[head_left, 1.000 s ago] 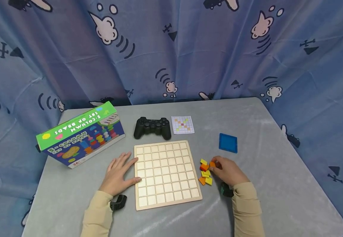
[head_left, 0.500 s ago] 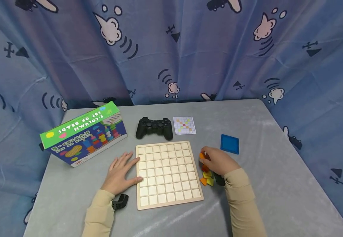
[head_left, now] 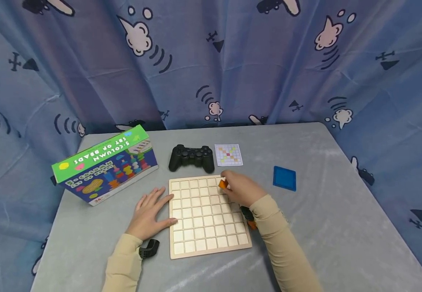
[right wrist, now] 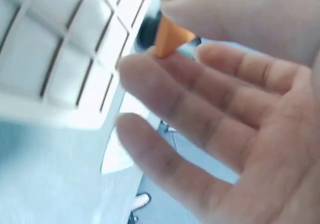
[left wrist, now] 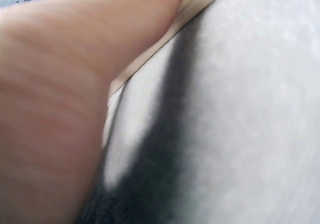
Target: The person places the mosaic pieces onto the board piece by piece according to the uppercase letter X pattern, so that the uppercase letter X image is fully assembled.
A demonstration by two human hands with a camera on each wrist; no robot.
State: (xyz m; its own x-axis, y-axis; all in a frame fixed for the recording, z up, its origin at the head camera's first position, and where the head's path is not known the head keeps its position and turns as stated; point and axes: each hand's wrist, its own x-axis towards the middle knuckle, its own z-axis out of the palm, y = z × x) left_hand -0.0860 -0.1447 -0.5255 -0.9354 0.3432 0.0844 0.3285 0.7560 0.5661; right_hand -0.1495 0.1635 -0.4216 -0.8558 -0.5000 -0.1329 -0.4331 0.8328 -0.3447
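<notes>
The right hand (head_left: 243, 188) reaches over the far right corner of the wooden grid board (head_left: 201, 213), its grip clamped on an orange tile (head_left: 223, 184). In the right wrist view the tile is pinched between the thumb and a fingertip, while the other fingers are loosely extended. The tile is at the far edge of the board, near its right corner; whether it touches the wood I cannot tell.

The left hand (head_left: 148, 217) rests at the left of the board, its grip apart: the fingers are spread, and the thumb and index finger touch the left rim. The left wrist view is blurred, showing part of that hand against the board's edge.

Just beyond the board's right side an orange piece (head_left: 251, 224) shows on the table (head_left: 342, 211), partly hidden by the right wrist. Farther right and farther back lies a shallow blue tray (head_left: 284, 178). Beyond the far edge of the board are a black game controller (head_left: 191, 158) and, just right of it, a printed card (head_left: 229, 155) with a coloured grid. A green and blue box (head_left: 105, 164) stands at the far left, set at an angle, before a patterned blue curtain (head_left: 254, 73)
</notes>
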